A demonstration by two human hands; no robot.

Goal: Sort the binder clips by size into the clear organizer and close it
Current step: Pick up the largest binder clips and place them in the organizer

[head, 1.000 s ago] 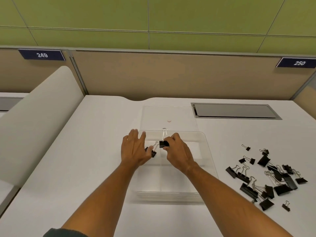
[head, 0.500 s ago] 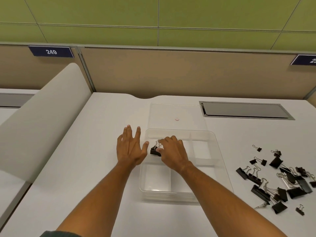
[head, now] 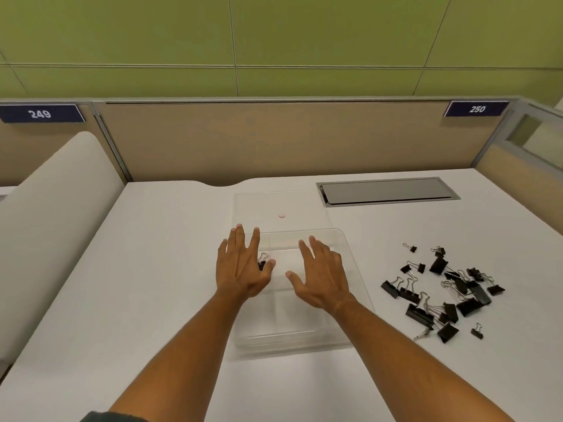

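Observation:
A clear organizer (head: pixel 356 269) with divided compartments lies open on the white desk, its flat lid (head: pixel 304 205) lying behind it. A black binder clip (head: pixel 262 263) sits in the far left compartment, partly hidden by my left thumb. My left hand (head: pixel 240 266) hovers over the organizer's left side with fingers spread and holds nothing. My right hand (head: pixel 323 272) is over the middle of the organizer, fingers spread, empty. A pile of several black binder clips (head: pixel 444 293) of mixed sizes lies on the desk to the right.
A grey cable hatch (head: pixel 387 191) is set in the desk at the back right. A beige partition (head: pixel 274 141) closes off the far edge. A white curved divider (head: pixel 45 214) stands on the left. A small pink dot (head: pixel 281 216) marks the lid.
My right hand has let go of the binder clip, left it in the far left compartment and drawn back to the right with fingers open. My left hand stays by the organizer's left side.

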